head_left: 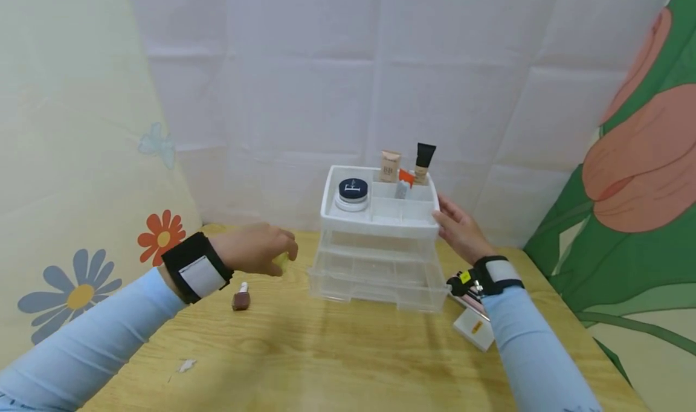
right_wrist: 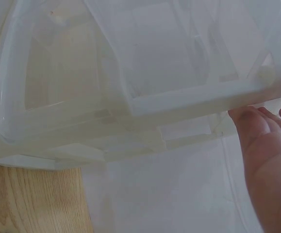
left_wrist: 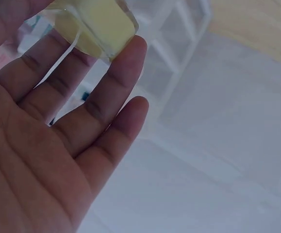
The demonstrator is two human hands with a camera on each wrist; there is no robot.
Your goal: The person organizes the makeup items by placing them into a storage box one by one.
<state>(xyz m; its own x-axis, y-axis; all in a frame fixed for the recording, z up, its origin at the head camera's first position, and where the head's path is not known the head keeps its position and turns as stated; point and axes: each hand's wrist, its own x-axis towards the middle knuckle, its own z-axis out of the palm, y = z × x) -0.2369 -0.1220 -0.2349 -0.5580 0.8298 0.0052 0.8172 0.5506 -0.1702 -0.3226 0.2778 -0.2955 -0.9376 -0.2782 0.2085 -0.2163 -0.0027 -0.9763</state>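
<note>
Wooden desk [head_left: 326, 351] before white and flowered cloth, with a clear drawer organizer between two hands.

Just left of the organizer, the left hand [head_left: 261, 247] pinches a small pale-yellow bottle [left_wrist: 97, 26] at its fingertips, above the desk; the left wrist view shows the glass held against the fingers [left_wrist: 101, 104]. On the other side, the right hand [head_left: 459, 231] rests its straight fingers against the right front corner of the organizer's white top tray [head_left: 348, 218]. That tray sits on the clear drawer organizer [head_left: 375, 279] and holds a black-lidded jar [head_left: 353, 193], a beige tube [head_left: 389, 166], a black-capped tube [head_left: 423, 161] and a small orange item [head_left: 406, 176] in its compartments. A dark brown nail polish bottle [head_left: 241, 297] lies on the desk near the left wrist. A white box [head_left: 474, 328] lies beside the right forearm.
</note>
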